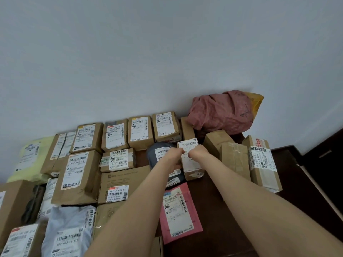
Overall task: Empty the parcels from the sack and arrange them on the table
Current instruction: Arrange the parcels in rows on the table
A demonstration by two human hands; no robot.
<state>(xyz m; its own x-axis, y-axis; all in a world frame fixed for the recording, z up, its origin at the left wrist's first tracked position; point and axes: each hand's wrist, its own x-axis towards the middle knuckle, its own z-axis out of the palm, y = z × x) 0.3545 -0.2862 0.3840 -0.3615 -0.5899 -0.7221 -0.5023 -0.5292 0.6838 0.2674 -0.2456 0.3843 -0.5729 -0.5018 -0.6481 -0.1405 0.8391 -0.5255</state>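
Small parcel [192,162] (label up), long axis toward wall [167,52] — left hand [174,157], right hand [197,152] gripping it

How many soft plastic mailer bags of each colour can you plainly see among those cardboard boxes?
Yellow-green bag: 1
Pink bag: 1
Dark grey bag: 1
Pale grey bag: 1
Total: 4 plain; a dark, crumpled thing at left is unclear.

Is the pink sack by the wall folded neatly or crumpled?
Crumpled: the pink sack sits bunched in a wrinkled heap against the wall, no neat folds.
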